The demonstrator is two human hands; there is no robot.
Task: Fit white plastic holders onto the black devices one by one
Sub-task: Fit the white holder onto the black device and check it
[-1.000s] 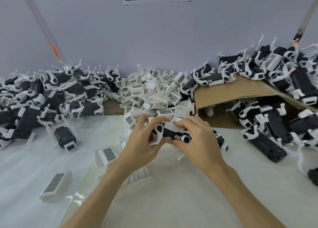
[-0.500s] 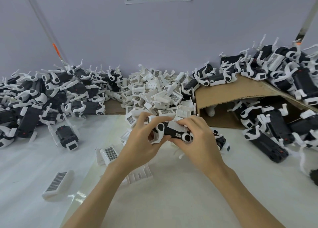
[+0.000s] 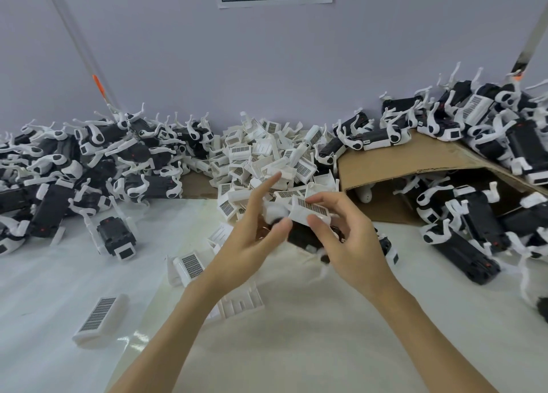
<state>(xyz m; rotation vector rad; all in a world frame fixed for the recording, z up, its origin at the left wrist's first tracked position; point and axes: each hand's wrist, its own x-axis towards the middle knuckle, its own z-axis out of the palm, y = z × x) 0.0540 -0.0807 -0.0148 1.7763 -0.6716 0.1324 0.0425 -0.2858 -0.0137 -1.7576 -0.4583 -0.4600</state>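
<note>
Both forearms are bare to the frame edge, with no sleeves, and the left hand [image 3: 249, 238] and right hand [image 3: 353, 244] are ungloved.

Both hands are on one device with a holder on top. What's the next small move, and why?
Probably press the white holder down onto the black device. The right hand pinches them together, the left hand steadies one end, and whether the holder is seated cannot be told.
</note>
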